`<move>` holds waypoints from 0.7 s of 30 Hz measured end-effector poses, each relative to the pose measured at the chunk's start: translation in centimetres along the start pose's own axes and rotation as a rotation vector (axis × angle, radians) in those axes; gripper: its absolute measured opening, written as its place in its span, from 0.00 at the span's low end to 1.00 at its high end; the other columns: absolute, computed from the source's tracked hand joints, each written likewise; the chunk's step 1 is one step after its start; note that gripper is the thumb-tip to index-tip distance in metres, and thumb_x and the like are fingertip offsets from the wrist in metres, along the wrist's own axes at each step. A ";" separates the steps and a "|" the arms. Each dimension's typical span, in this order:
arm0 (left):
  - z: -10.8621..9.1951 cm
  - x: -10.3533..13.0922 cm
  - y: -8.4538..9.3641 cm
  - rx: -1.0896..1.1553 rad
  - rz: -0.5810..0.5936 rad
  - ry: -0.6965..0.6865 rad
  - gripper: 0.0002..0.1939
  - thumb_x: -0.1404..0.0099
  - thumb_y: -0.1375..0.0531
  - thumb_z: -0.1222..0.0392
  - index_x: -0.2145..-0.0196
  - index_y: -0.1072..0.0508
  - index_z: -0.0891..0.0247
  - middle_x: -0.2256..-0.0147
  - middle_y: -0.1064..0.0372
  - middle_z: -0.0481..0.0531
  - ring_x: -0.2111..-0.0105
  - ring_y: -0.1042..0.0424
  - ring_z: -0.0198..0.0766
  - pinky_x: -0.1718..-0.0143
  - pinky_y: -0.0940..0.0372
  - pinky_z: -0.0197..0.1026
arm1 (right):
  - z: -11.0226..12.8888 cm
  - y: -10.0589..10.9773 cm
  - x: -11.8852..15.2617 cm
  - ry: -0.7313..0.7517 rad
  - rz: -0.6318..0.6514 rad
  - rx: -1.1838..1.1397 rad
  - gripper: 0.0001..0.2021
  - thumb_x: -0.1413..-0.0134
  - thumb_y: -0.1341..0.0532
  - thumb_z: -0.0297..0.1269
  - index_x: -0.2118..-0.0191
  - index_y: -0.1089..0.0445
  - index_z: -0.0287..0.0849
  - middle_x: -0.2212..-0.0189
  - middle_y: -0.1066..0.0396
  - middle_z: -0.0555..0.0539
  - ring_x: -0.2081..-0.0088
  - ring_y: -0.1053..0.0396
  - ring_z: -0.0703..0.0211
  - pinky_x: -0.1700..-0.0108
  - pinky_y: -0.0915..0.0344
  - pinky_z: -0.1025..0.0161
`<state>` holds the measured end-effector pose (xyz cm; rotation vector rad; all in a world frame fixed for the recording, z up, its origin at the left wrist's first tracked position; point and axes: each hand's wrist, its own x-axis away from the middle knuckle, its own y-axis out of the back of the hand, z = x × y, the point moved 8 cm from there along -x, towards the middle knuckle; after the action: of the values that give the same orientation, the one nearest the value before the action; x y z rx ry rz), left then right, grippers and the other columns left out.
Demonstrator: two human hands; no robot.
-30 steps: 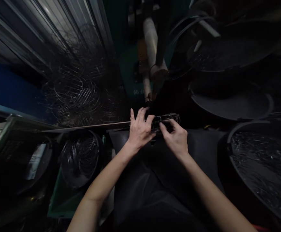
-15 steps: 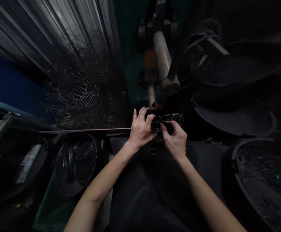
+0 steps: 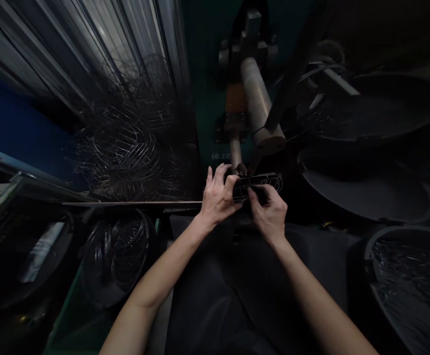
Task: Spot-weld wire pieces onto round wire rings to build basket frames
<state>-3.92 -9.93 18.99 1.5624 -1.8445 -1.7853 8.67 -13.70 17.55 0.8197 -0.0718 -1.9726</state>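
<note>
A small dark wire cage (image 3: 274, 181) lies sideways between my hands, just below the metal rod tip (image 3: 237, 160) of a green machine. My left hand (image 3: 218, 195) grips the cage's left end between thumb and forefinger, its other fingers raised toward the rod. At the cage's near side, my right hand (image 3: 270, 209) is closed in a pinch, with thumb and forefinger against the wires. Whether a small part sits in that pinch is hidden.
Behind the hands rises the green machine with a grey cylinder (image 3: 261, 103). A tangled heap of wire frames (image 3: 126, 143) stands at left. Wire rings fill a black tub (image 3: 146, 246) at lower left. Small metal pieces lie in a tub (image 3: 372, 246) at right.
The view has shifted slightly, so the machine and tubs appear a little lower and farther right. Both hands keep nearly the same grip on the wire cage.
</note>
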 end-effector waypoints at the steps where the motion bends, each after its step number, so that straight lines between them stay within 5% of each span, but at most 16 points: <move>1: 0.1 -0.1 -0.1 -0.002 0.007 0.005 0.27 0.47 0.34 0.60 0.52 0.40 0.62 0.42 0.42 0.66 0.37 0.44 0.54 0.35 0.52 0.65 | -0.1 -0.1 -0.1 -0.002 0.000 0.001 0.10 0.40 0.42 0.42 0.65 0.30 0.42 0.69 0.29 0.47 0.67 0.31 0.59 0.63 0.36 0.63; 14: 1.8 1.1 -0.9 -0.001 -0.007 -0.068 0.23 0.41 0.37 0.56 0.51 0.39 0.59 0.39 0.46 0.62 0.34 0.50 0.52 0.33 0.62 0.66 | -1.7 -1.7 1.4 -0.050 -0.008 0.059 0.09 0.38 0.43 0.41 0.61 0.29 0.42 0.67 0.30 0.47 0.67 0.32 0.59 0.63 0.35 0.61; 18: 2.8 0.9 0.4 -0.015 -0.052 -0.101 0.22 0.42 0.35 0.55 0.53 0.39 0.59 0.40 0.44 0.61 0.35 0.48 0.52 0.33 0.62 0.66 | -0.2 -2.7 0.9 -0.077 0.007 0.038 0.10 0.38 0.43 0.42 0.63 0.29 0.43 0.67 0.29 0.46 0.68 0.31 0.58 0.64 0.33 0.60; 21: 3.0 0.0 0.9 -0.010 -0.088 -0.108 0.27 0.47 0.32 0.56 0.53 0.39 0.60 0.42 0.42 0.63 0.37 0.44 0.55 0.34 0.61 0.68 | 1.4 -0.6 0.3 -0.069 0.000 0.013 0.11 0.40 0.41 0.46 0.62 0.29 0.45 0.67 0.28 0.46 0.67 0.30 0.56 0.63 0.31 0.58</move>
<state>-6.52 -8.22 18.84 1.5963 -1.8369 -1.9500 7.32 -14.00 18.20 0.7602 -0.1258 -2.0021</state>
